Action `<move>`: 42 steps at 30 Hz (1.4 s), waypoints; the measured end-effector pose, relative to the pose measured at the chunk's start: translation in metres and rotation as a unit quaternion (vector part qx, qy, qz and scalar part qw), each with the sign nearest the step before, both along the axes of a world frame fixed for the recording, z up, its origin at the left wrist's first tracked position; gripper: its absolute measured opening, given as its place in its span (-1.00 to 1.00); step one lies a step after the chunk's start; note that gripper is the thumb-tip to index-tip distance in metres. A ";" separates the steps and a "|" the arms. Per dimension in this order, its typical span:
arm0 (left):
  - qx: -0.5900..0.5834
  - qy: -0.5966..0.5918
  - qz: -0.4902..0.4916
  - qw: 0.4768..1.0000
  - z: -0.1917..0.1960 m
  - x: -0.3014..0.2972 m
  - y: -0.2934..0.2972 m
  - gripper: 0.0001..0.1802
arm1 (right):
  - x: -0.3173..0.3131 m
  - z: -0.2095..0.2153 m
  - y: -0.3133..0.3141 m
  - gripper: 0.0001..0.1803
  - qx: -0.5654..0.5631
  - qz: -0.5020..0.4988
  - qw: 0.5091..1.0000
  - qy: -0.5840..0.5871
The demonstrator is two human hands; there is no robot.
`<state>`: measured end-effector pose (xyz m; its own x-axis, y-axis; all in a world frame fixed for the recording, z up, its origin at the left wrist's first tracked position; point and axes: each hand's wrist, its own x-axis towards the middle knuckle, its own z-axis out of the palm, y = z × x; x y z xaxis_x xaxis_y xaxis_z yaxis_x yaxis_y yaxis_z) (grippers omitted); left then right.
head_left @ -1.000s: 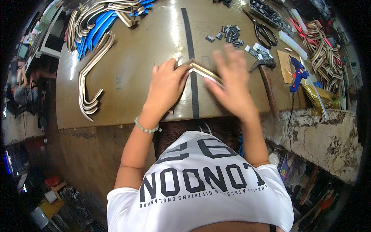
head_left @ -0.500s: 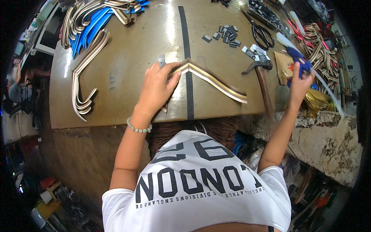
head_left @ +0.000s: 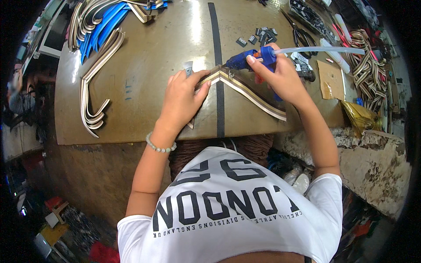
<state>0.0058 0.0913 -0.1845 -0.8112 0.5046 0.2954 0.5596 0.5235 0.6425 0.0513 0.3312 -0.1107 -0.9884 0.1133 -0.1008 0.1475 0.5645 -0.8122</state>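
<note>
A striped webbing strap in brown, cream and gold lies bent into a peak across a black strip on the table. My left hand pinches the strap just left of its fold. Beside those fingers a small grey-and-white label sticks up. In my right hand is a blue hot glue gun with a long clear glue stick out of its back. The gun's nozzle is at the fold; whether it touches cannot be told.
Folded striped straps and blue strips lie at left. Small black labels, scissors and a partly hidden hammer are beyond my right hand. Cardboard and bundled straps lie at far right.
My right hand has brought the glue gun from the table's right side over to the strap's fold. My left hand keeps its pinch on the strap. The view has shifted slightly.
</note>
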 end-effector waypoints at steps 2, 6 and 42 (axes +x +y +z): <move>-0.010 0.024 0.000 1.000 0.000 0.000 0.000 -0.73 | -0.002 -0.003 0.000 -0.50 0.005 -0.001 1.000 -0.001; -0.004 0.022 -0.003 1.000 0.001 0.001 -0.001 -0.73 | -0.005 -0.008 0.000 -0.49 0.011 -0.010 1.000 0.019; -0.269 0.131 -0.018 0.954 0.043 0.041 -0.049 -0.54 | -0.047 -0.056 0.031 -0.66 0.278 0.011 0.940 0.198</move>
